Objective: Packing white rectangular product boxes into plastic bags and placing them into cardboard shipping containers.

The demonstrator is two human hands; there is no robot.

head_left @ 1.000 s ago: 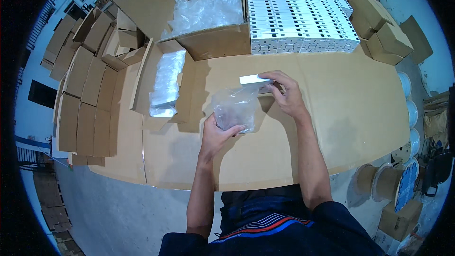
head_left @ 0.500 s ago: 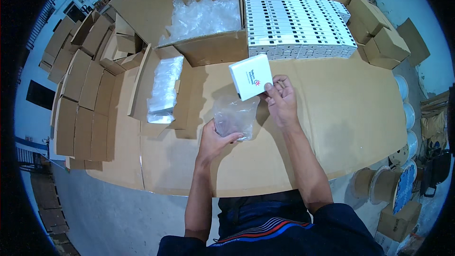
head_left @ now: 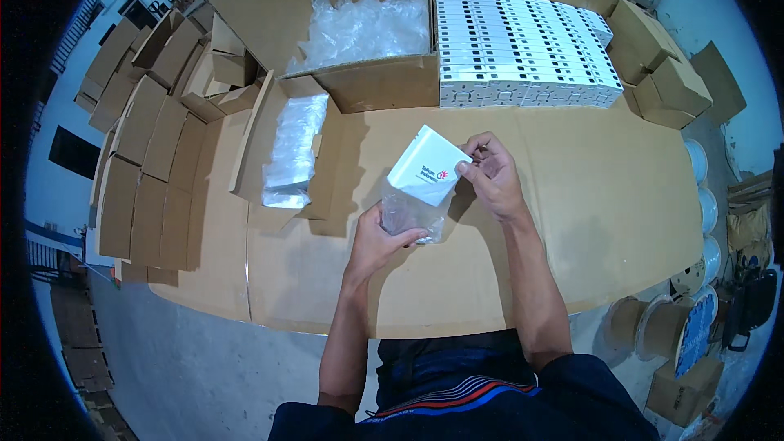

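My right hand (head_left: 490, 178) grips a small white box (head_left: 426, 167) by its right edge, tilted above the cardboard-covered table (head_left: 588, 220). My left hand (head_left: 382, 238) holds a clear plastic bag (head_left: 411, 214) just below the box. The box's lower end sits at the mouth of the bag. Both hands are over the middle of the table, in front of me.
An open carton of clear plastic bags (head_left: 363, 28) stands at the back, beside a stack of white boxes (head_left: 523, 49). A pile of flat bags (head_left: 294, 151) lies at left. Folded cartons (head_left: 139, 155) line the left side, small brown boxes (head_left: 661, 82) the right. Cable spools (head_left: 661, 327) stand lower right.
My right hand lifted the white box off the table, turned it face up and brought it down to the bag. My left hand kept hold of the bag.
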